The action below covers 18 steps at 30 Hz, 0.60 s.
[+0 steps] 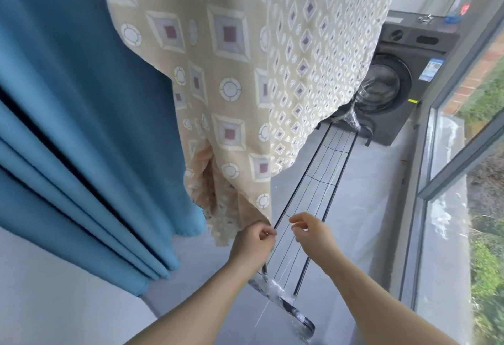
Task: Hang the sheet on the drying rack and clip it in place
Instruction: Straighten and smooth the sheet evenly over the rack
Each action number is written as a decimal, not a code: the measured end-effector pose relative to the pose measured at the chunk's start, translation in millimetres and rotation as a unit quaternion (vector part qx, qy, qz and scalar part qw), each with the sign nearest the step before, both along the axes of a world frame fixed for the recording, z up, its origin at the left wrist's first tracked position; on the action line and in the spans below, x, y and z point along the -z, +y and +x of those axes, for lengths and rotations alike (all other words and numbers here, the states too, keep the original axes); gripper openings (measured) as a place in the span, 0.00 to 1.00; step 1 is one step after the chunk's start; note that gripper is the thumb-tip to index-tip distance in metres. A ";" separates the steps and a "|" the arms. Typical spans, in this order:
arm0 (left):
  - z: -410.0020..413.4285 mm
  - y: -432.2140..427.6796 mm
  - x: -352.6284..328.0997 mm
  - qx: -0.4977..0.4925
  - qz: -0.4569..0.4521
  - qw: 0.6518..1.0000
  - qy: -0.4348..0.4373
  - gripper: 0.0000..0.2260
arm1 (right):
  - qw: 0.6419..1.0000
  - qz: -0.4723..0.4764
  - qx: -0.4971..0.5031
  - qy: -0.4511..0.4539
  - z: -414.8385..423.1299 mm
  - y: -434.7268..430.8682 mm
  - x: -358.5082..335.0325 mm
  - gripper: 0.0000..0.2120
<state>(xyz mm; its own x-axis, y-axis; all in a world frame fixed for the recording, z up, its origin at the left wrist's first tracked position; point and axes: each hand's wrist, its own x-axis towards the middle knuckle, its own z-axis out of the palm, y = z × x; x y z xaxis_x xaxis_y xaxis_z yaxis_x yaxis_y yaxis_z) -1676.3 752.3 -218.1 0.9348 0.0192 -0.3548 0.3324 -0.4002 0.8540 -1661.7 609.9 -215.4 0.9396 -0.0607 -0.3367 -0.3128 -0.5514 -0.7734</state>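
The sheet point(226, 126) is pinched at the drying rack point(313, 181) by the left hand point(253, 241), best kept taut; the right hand point(313, 235) grasp cannot be told.

I'm looking at a home laundry balcony: washing machine point(392, 93) well beyond the right hand point(313, 235), blue curtain point(68, 126) left of the left hand point(253, 241), garden-facing window point(463, 160) far right.

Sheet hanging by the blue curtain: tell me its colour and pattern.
The sheet is beige with white-framed maroon-centred squares and white rings; head view.
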 end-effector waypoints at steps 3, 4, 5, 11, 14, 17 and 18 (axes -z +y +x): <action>19.2 -38.3 9.4 -0.017 -0.027 0.999 0.031 0.10 | 1.000 0.004 -0.013 0.015 21.2 -29.1 10.8 0.10; 27.9 -49.5 12.7 -0.028 -0.028 0.998 0.038 0.10 | 1.000 0.002 -0.023 0.022 29.0 -39.3 14.5 0.10; 38.6 -63.0 15.5 -0.043 -0.029 0.998 0.042 0.10 | 0.999 -0.001 -0.033 0.031 39.0 -52.8 17.7 0.10; 87.9 -95.5 14.7 -0.111 -0.007 0.993 0.044 0.09 | 0.994 -0.015 -0.061 0.090 92.2 -102.8 28.4 0.11; 104.5 -92.7 18.3 -0.137 -0.009 0.989 0.055 0.09 | 0.991 0.003 -0.082 0.101 118.6 -103.9 30.4 0.10; 133.6 -84.2 20.0 -0.163 -0.017 0.985 0.061 0.06 | 0.991 0.028 -0.067 0.108 149.2 -98.8 32.1 0.10; 144.6 -82.3 19.1 -0.165 -0.016 0.984 0.059 0.06 | 0.991 0.037 -0.067 0.112 158.5 -98.2 32.6 0.10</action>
